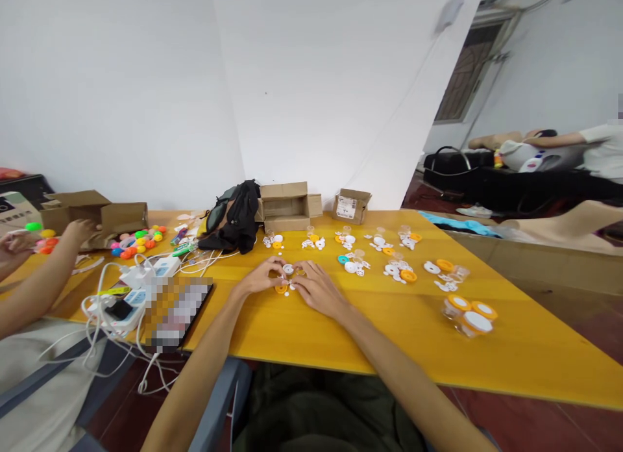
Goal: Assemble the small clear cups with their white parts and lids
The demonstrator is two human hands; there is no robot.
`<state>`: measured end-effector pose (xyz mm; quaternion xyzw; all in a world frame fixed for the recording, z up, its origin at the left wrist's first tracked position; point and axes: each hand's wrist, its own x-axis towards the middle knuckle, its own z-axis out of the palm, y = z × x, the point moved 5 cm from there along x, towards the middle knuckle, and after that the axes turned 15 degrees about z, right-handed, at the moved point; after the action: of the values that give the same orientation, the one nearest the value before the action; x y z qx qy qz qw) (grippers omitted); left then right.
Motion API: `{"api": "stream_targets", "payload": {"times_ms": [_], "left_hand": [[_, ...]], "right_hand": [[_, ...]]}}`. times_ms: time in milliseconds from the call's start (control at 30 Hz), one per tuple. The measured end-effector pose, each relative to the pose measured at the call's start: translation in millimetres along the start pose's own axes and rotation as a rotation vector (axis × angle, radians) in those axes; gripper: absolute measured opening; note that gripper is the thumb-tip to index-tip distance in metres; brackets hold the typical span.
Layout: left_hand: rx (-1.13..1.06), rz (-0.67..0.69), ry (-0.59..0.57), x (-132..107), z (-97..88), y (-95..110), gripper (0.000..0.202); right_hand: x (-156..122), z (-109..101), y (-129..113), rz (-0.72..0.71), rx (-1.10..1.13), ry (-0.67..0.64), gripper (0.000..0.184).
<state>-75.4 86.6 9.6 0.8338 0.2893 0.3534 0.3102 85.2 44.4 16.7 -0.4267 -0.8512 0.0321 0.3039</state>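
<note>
My left hand (265, 276) and my right hand (320, 288) meet low over the table, fingers curled inward around a small cluster of parts. Between them lie a white round piece (288, 269) and an orange ring-shaped lid (281, 289). Small white pieces (291, 284) sit at the fingertips of both hands; what exactly is pinched there is too small to make out. A tiny white disc (287, 294) rests on the wood just in front of the orange lid.
Several groups of white parts, orange lids and clear cups (400, 270) spread rightward; assembled orange-lidded jars (477, 322) stand nearer. Behind are a backpack (237, 215) and cardboard boxes (285, 208). Leftward lie a tablet (178, 315), a power strip (126, 312) with cables, and a co-worker's hands (80, 233).
</note>
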Motion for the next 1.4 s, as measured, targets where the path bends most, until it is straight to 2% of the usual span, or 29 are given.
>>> {"api": "stream_targets", "payload": {"times_ms": [333, 500, 733, 1067, 1233, 1400], "left_hand": [[0.069, -0.019, 0.063, 2, -4.4, -1, 0.025], [0.091, -0.039, 0.076, 2, -6.5, -6, 0.023], [0.112, -0.031, 0.054, -2, -10.8, -6, 0.020], [0.130, -0.032, 0.026, -1, -3.3, -6, 0.009], [0.221, -0.052, 0.021, 2, 2.4, -4, 0.008], [0.345, -0.059, 0.020, 5, 5.3, 6, 0.004]], "right_hand": [[-4, -7, 14, 0.096, 0.019, 0.051, 0.021], [-5, -7, 20, 0.144, 0.009, 0.095, 0.022], [-6, -6, 24, 0.160, 0.017, 0.089, 0.023], [-6, -3, 30, 0.194, 0.035, 0.120, 0.023], [-8, -5, 32, 0.177, 0.005, 0.181, 0.021], [-12, -7, 33, 0.142, -0.033, 0.159, 0.021]]}}
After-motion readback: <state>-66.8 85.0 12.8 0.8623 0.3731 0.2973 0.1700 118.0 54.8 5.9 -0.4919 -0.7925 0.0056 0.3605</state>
